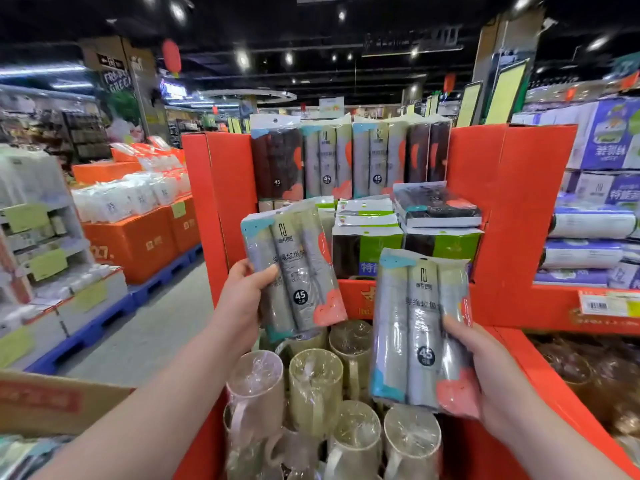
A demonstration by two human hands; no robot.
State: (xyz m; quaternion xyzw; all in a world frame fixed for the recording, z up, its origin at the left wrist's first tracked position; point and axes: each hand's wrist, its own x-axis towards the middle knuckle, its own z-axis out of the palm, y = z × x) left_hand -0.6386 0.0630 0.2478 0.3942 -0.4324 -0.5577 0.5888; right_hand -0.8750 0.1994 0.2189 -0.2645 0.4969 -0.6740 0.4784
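Observation:
My left hand grips a plastic pack of three grey bag rolls, marked 45, by its lower left edge. The pack leans slightly to the left, in front of the red display stand. My right hand holds a second pack of grey rolls of the same kind, thumb across its front, lower and further right. More such packs, grey and dark, stand upright on the stand's upper shelf.
Wrapped plastic mugs fill the red bin below my hands. Green and black packs lie stacked on the shelf behind. Orange boxes on blue pallets line the aisle floor at left. Purple cartons stand at right.

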